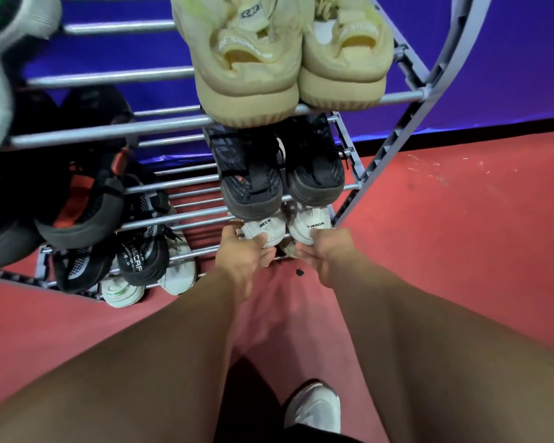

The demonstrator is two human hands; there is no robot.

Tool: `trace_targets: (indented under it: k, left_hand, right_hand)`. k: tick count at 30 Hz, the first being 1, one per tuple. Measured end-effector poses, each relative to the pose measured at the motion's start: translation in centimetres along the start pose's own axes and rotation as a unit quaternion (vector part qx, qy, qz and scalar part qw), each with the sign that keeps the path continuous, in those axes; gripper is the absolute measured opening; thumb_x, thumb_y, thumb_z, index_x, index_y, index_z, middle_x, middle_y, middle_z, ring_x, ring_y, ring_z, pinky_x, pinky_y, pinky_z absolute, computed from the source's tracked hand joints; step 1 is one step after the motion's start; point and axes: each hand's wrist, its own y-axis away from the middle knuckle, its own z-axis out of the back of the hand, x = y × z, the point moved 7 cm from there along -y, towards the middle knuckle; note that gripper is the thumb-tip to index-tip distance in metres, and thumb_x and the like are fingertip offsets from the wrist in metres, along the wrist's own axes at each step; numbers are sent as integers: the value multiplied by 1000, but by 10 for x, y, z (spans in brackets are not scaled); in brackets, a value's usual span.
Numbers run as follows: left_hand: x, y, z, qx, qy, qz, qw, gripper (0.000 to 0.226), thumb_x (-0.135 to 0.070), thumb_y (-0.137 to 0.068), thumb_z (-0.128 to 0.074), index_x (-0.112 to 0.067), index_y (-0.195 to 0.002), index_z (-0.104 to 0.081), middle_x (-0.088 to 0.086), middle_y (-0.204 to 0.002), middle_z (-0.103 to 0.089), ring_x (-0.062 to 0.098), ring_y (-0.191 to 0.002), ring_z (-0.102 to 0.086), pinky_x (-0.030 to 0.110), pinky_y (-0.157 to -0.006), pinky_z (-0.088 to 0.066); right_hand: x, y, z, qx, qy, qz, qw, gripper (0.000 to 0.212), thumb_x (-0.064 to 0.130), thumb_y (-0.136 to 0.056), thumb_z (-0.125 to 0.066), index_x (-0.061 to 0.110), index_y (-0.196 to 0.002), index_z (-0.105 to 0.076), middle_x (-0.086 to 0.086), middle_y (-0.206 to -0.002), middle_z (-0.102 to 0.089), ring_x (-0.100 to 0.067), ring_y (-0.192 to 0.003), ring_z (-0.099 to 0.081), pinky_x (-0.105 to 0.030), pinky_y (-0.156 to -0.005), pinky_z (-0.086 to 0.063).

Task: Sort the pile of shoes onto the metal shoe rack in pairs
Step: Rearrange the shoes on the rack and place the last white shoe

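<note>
The grey metal shoe rack rises in tiers in front of me. On a low tier at the right sits a pair of white sneakers. My left hand grips the heel of the left white sneaker. The heel of the right white sneaker is held by my right hand. Above them stands a pair of black knit sneakers, and on the tier above that a pair of cream chunky sneakers.
On the rack's left side are black and orange shoes, black and white mesh sneakers and white sneakers at the bottom. A white and green shoe is at top left. Red floor lies to the right, a blue wall behind.
</note>
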Motion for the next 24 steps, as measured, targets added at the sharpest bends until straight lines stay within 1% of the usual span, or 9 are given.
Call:
trace_targets:
  k: [4,7,9,11,14,17,18,20,24]
  left_hand:
    - [4,-5,-4,16,0,25,1000,40,-5,-98,-62,-21,-132,-49,11,-112,-72,22,-96,-76,33,-85,-62]
    - [3,-2,0,43,-30,52,997,47,-5,-96,-63,-23,-136,-47,6,-113,-72,20,-100,-73,33,-83,-63]
    - [-2,8,7,55,-85,71,992,43,-8,-96,-64,-24,-131,-46,3,-111,-71,20,-99,-72,33,-82,-62]
    - [-9,21,21,55,-148,96,983,29,-13,-99,-62,-17,-125,-50,6,-111,-67,24,-98,-70,35,-81,-61]
    - [-20,38,54,64,-224,122,965,16,-19,-102,-57,-11,-114,-63,10,-114,-65,25,-96,-65,38,-84,-60]
    - [-37,51,96,50,-230,114,965,9,-23,-102,-56,-18,-101,-64,-1,-91,-76,22,-95,-64,39,-88,-58]
    - [-42,55,112,44,-220,111,968,11,-22,-103,-55,-17,-100,-64,-3,-82,-77,22,-93,-62,37,-84,-57]
    - [-49,62,147,21,-197,110,974,12,-22,-101,-57,-13,-100,-64,3,-91,-74,25,-87,-62,37,-79,-57]
    - [-57,80,224,-34,-149,110,982,8,-17,-99,-57,-11,-100,-63,8,-81,-57,21,-62,-52,30,-56,-50]
  right_hand:
    - [0,3,2,11,-10,-13,1000,31,6,-99,-59,5,-129,-53,-22,-94,-75,-27,-73,-78,-35,-62,-65]
    - [5,11,5,21,11,-13,1000,28,6,-97,-56,4,-125,-58,-22,-106,-73,-28,-78,-77,-33,-57,-63]
    - [10,22,9,21,60,-10,998,25,9,-95,-51,8,-118,-61,-16,-103,-72,-24,-59,-73,-31,-57,-60]
    - [12,35,13,23,131,-12,991,18,12,-93,-48,11,-105,-61,-14,-88,-67,-22,-50,-63,-35,-68,-58]
    - [5,56,12,47,288,-27,956,7,15,-95,-53,10,-93,-56,-13,-79,-58,-22,-54,-50,-36,-68,-54]
    - [-9,75,-12,112,410,-20,905,17,19,-98,-55,12,-83,-55,-7,-65,-59,-18,-41,-51,-34,-64,-51]
    - [-15,79,-24,132,437,-21,889,19,22,-100,-54,12,-83,-56,-5,-63,-61,-19,-42,-56,-33,-62,-50]
    - [-27,88,-51,159,474,-22,866,19,27,-101,-54,10,-92,-59,-5,-72,-67,-19,-49,-62,-30,-60,-50]
    - [-55,105,-115,191,483,-7,854,23,30,-97,-60,7,-101,-62,-8,-83,-70,-21,-55,-65,-34,-61,-57]
